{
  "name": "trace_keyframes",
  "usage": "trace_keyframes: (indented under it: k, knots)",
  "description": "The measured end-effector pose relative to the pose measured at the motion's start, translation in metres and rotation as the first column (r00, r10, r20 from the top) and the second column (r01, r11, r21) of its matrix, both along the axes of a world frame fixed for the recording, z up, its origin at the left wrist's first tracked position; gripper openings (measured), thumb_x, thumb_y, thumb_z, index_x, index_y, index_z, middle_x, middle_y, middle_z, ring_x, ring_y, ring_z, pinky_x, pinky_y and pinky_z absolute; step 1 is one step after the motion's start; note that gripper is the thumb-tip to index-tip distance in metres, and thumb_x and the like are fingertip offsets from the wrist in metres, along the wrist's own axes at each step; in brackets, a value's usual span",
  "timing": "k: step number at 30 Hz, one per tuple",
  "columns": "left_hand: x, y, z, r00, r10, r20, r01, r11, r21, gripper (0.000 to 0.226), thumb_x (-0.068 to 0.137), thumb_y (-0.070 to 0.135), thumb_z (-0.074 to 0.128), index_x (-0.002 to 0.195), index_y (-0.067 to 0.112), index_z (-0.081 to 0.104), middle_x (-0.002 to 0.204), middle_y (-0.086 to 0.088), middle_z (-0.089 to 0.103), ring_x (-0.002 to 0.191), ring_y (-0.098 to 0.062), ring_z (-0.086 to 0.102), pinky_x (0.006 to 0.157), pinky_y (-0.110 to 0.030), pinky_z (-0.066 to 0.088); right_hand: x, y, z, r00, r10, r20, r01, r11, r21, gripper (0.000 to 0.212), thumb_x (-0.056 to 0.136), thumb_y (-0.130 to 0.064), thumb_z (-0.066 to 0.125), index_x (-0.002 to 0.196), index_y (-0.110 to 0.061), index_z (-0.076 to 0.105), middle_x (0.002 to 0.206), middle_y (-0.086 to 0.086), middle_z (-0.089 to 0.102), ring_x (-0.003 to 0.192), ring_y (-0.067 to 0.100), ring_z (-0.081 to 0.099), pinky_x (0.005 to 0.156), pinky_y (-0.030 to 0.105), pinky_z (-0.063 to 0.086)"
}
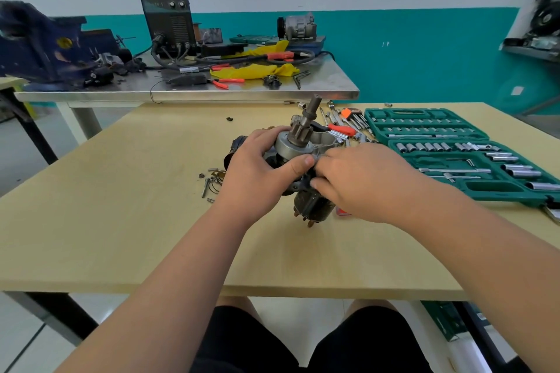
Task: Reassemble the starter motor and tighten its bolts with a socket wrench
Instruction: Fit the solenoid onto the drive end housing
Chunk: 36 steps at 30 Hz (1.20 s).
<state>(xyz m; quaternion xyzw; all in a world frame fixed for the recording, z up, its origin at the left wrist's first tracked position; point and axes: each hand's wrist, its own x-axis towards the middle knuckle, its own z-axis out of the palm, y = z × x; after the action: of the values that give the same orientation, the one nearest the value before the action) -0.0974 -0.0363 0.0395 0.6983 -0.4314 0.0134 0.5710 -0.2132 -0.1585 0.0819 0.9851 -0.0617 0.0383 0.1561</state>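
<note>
Two hands | left hand (257, 172) fingers (298, 165) wrap starter motor (298, 142) — right hand (360, 182) fingers (325, 168) pinch it

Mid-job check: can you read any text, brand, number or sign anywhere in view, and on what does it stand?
Nothing can be read anywhere in this view.
Welder panel: markings blurred.
Vise's yellow badge: blurred.
Socket case: size marks too small.
Starter motor, gripped by left hand: no marking visible.
</note>
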Motion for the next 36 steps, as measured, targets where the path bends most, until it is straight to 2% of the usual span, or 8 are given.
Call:
trace_keyframes:
  k: [4, 7, 11, 20, 25, 29, 33, 36]
  knots:
    - [0.0, 0.0, 0.0, 1.0, 0.007, 0.006, -0.007, 1.0, 0.012, 0.044, 0.078, 0.041, 0.077, 0.119, 0.036, 0.062, 0.115, 0.017, 0.059, 0.112, -0.01, 0.058, 0.099, -0.042, 0.05, -0.006, -0.001, 0.006, 1.0, 0.022, 0.019, -0.024, 0.992, 0.124, 0.011, 0.097, -0.038, 0.039, 0.091, -0.029, 0.042, 0.096, -0.005, 0.054, 0.081, 0.015, 0.049, 0.068, 0.031, 0.044]
    - [0.0, 0.0, -0.001, 1.0, -0.001, -0.002, 0.001, 1.0, 0.007, 0.038, 0.079, 0.04, 0.078, 0.113, 0.045, 0.06, 0.114, 0.019, 0.058, 0.112, -0.008, 0.058, 0.099, -0.041, 0.05, -0.004, 0.0, 0.002, 0.999, -0.026, 0.046, 0.02, 0.99, 0.143, 0.021, 0.098, -0.04, 0.038, 0.09, -0.024, 0.049, 0.087, -0.003, 0.057, 0.074, 0.015, 0.053, 0.061, 0.032, 0.046]
    - [0.0, -0.001, -0.001, 1.0, 0.015, 0.022, -0.015, 1.0, 0.027, 0.045, 0.079, 0.041, 0.078, 0.121, 0.036, 0.062, 0.115, 0.019, 0.058, 0.112, -0.005, 0.056, 0.098, -0.035, 0.049, -0.001, -0.002, -0.002, 0.993, -0.106, 0.052, 0.096, 0.981, 0.168, 0.031, 0.099, -0.042, 0.038, 0.092, -0.02, 0.059, 0.072, -0.002, 0.054, 0.065, 0.014, 0.054, 0.055, 0.031, 0.044]
    - [-0.002, 0.002, 0.001, 1.0, 0.01, 0.015, -0.01, 1.0, 0.004, 0.036, 0.077, 0.044, 0.076, 0.103, 0.057, 0.056, 0.11, 0.022, 0.058, 0.109, -0.005, 0.058, 0.097, -0.04, 0.051, -0.007, -0.004, -0.001, 0.987, -0.126, 0.098, 0.057, 0.852, 0.52, 0.011, 0.093, -0.034, 0.055, 0.089, -0.026, 0.061, 0.082, -0.006, 0.063, 0.071, 0.005, 0.056, 0.062, 0.028, 0.048]
    - [-0.002, 0.002, 0.001, 1.0, 0.006, 0.003, -0.006, 1.0, 0.005, 0.038, 0.078, 0.042, 0.077, 0.111, 0.046, 0.06, 0.112, 0.02, 0.058, 0.11, -0.006, 0.058, 0.098, -0.04, 0.05, -0.002, -0.001, -0.005, 0.982, -0.159, 0.106, 0.094, 0.886, 0.453, 0.027, 0.095, -0.037, 0.052, 0.081, -0.019, 0.066, 0.069, 0.001, 0.062, 0.058, 0.011, 0.053, 0.048, 0.027, 0.038]
    - [-0.003, 0.002, 0.001, 1.0, 0.011, -0.009, -0.011, 1.0, 0.009, 0.039, 0.078, 0.041, 0.077, 0.113, 0.043, 0.061, 0.112, 0.02, 0.058, 0.11, -0.007, 0.058, 0.098, -0.041, 0.05, -0.004, -0.003, 0.0, 0.984, -0.162, 0.069, 0.089, 0.797, 0.597, 0.012, 0.092, -0.026, 0.057, 0.085, -0.023, 0.066, 0.078, -0.006, 0.065, 0.072, 0.011, 0.061, 0.064, 0.028, 0.052]
    - [-0.003, 0.004, 0.001, 1.0, 0.018, -0.02, -0.018, 1.0, 0.002, 0.04, 0.077, 0.043, 0.076, 0.114, 0.042, 0.061, 0.113, 0.02, 0.058, 0.11, -0.009, 0.058, 0.098, -0.043, 0.05, -0.007, -0.003, -0.007, 0.97, -0.207, 0.131, 0.099, 0.818, 0.566, 0.026, 0.092, -0.041, 0.056, 0.075, -0.023, 0.06, 0.065, -0.003, 0.058, 0.055, 0.008, 0.05, 0.047, 0.025, 0.035]
    - [-0.004, 0.003, 0.001, 1.0, 0.019, -0.025, -0.019, 1.0, 0.002, 0.04, 0.075, 0.045, 0.075, 0.112, 0.044, 0.06, 0.112, 0.02, 0.058, 0.11, -0.009, 0.059, 0.098, -0.043, 0.05, -0.005, -0.001, -0.011, 0.972, -0.204, 0.113, 0.118, 0.849, 0.515, 0.032, 0.094, -0.041, 0.053, 0.069, -0.023, 0.059, 0.06, -0.001, 0.054, 0.05, 0.009, 0.045, 0.045, 0.024, 0.028]
